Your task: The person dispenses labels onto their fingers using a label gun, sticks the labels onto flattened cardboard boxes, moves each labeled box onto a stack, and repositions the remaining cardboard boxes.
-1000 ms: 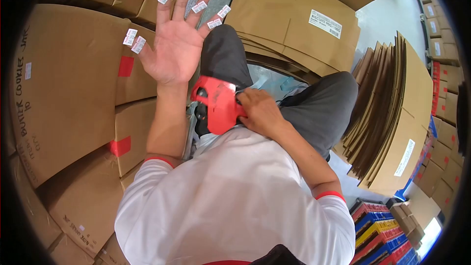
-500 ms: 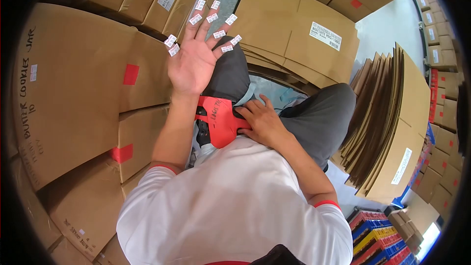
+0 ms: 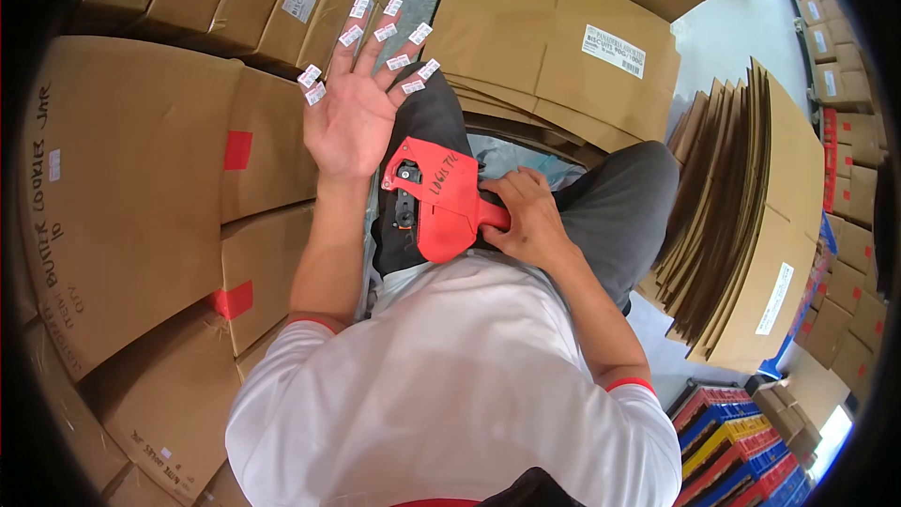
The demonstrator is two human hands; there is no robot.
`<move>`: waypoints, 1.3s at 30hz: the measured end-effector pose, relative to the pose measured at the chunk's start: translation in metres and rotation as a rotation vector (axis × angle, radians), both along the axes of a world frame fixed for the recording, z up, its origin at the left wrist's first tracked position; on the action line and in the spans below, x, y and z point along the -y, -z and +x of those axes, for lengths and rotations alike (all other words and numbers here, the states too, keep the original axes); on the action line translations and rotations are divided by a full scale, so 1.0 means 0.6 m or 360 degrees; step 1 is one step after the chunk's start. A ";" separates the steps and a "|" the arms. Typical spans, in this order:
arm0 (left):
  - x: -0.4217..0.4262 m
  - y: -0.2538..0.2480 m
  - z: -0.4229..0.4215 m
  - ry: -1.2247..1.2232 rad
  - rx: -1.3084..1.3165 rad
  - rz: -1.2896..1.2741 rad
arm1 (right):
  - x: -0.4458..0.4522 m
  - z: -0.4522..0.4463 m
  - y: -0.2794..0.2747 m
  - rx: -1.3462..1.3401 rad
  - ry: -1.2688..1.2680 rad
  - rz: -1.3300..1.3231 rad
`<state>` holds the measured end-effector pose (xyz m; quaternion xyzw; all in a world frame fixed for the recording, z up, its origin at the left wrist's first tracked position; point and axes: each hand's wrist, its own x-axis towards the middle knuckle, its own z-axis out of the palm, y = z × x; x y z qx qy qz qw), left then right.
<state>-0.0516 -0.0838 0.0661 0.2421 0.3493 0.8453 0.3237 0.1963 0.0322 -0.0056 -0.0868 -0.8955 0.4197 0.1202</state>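
Note:
My left hand [image 3: 352, 127] is raised palm up, its fingers spread. Small white price stickers [image 3: 386, 32] cling to its fingers and thumb. My right hand [image 3: 533, 216] is closed around the handle of a red price label gun [image 3: 450, 190] marked with black handwriting. The gun lies sideways over my lap, its open side with dark rollers facing my left forearm. Apart from the stickers, nothing is in my left hand, which is above and left of the gun.
Cardboard cartons [image 3: 131, 188] with red tape are stacked on my left. Flattened cardboard [image 3: 507, 38] lies ahead, and more flat sheets [image 3: 732, 216] stand upright on my right. Colourful crates [image 3: 737, 451] are at the lower right.
The label gun has been lifted and turned in my right hand, so more of its body and rollers show. My left hand has shifted slightly left in view, still spread.

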 end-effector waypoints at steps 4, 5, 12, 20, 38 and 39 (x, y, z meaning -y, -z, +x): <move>0.002 -0.015 -0.017 -0.0048 -0.0101 0.0049 | -0.007 0.005 0.001 0.0081 0.0029 -0.0022; 0.007 -0.025 -0.024 -0.0116 -0.0149 0.0049 | -0.005 0.008 0.009 0.0113 0.0128 -0.0207; 0.052 -0.074 -0.056 -0.0355 -0.0212 0.0223 | -0.023 -0.048 0.045 0.0161 0.0258 -0.1721; -0.065 -0.030 -0.084 -0.0130 -0.0179 0.0424 | -0.053 -0.372 0.152 0.0243 0.0099 -0.2201; -0.268 0.107 -0.150 0.0368 -0.0184 0.0116 | 0.050 -0.601 0.508 0.0689 0.0329 -0.1633; -0.269 0.109 -0.151 0.0372 -0.0171 0.0107 | 0.053 -0.605 0.509 0.0699 0.0336 -0.1644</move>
